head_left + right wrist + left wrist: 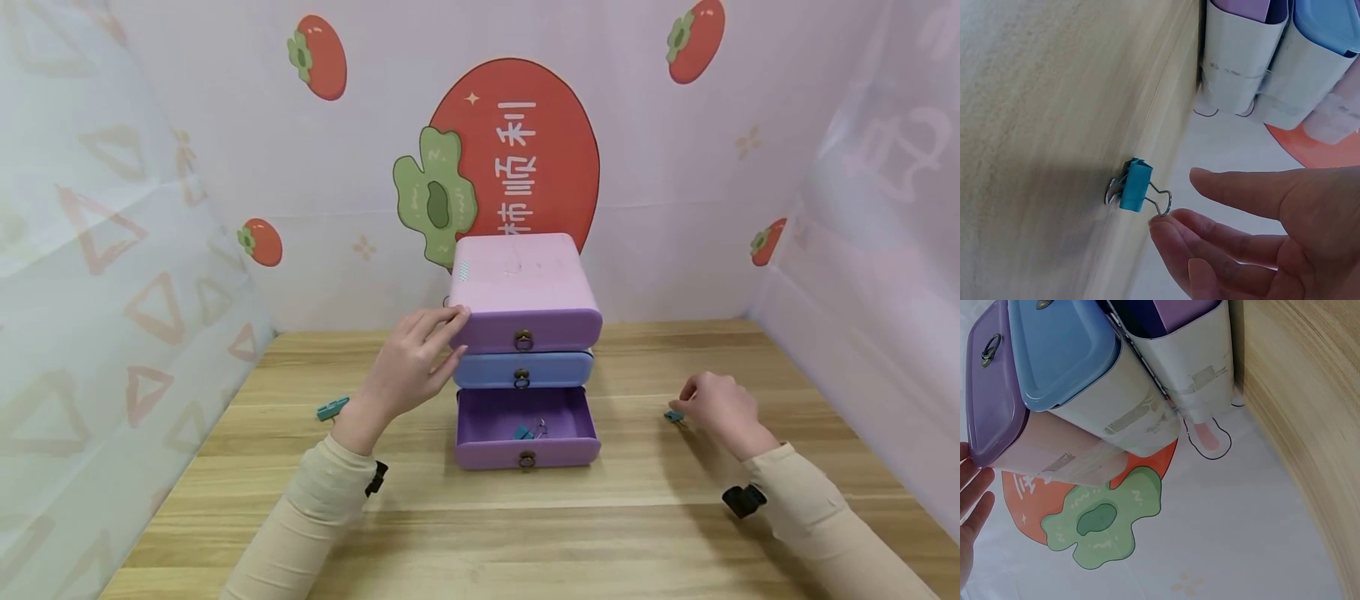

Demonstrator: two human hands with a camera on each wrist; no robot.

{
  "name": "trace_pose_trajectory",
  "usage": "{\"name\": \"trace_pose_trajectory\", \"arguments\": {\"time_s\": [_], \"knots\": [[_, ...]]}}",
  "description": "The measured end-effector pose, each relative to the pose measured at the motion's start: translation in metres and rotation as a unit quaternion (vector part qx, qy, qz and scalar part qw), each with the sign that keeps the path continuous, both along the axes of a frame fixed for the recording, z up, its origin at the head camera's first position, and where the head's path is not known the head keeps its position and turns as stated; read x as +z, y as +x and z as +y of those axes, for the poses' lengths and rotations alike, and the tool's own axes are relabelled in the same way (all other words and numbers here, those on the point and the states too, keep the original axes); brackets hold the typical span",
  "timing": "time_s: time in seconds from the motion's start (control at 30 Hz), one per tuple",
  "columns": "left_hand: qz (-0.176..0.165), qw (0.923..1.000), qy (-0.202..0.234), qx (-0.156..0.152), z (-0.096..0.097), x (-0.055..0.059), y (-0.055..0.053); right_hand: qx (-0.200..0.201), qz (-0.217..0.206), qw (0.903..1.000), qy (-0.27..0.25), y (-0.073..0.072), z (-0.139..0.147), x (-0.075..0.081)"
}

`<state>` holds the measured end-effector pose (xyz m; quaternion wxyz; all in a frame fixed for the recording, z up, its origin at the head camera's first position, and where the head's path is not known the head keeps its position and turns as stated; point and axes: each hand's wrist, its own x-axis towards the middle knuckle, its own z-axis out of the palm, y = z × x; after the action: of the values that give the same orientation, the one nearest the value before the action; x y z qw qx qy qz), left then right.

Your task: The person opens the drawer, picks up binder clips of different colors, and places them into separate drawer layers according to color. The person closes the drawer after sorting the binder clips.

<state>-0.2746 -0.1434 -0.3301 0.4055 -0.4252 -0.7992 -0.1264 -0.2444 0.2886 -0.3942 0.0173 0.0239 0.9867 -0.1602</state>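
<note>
A small stacked drawer cabinet [525, 275] stands mid-table, with purple, blue and purple drawer fronts. Its bottom drawer [491, 454] is pulled out, and a teal binder clip [523, 433] lies inside. My left hand [408, 358] rests its fingertips on the left edge of the top purple drawer [997, 381], thumb apart below. At the right, my right hand [1254, 231] is beside another teal binder clip [1136, 185] on the table. Thumb and fingers are spread apart there; a fingertip is at the clip's wire handle, whether touching I cannot tell.
One more teal binder clip [333, 408] lies on the wooden table [480, 533], left of the cabinet near my left wrist. A cloth backdrop [660, 250] with persimmon prints hangs behind the table and along both sides.
</note>
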Motion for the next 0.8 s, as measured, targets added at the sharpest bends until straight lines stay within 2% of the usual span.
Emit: {"name": "trace_pose_trajectory", "arguments": {"time_s": [0.47,0.8], "knots": [[-0.006,1.0,0.001,-0.001,0.001,0.001,0.0,0.0,-0.029,0.9995,-0.009,0.002,0.006,-0.006],[-0.01,0.9999,-0.002,0.003,0.0,0.001,0.001,0.001,-0.025,0.9994,-0.024,0.0,0.008,-0.012]]}}
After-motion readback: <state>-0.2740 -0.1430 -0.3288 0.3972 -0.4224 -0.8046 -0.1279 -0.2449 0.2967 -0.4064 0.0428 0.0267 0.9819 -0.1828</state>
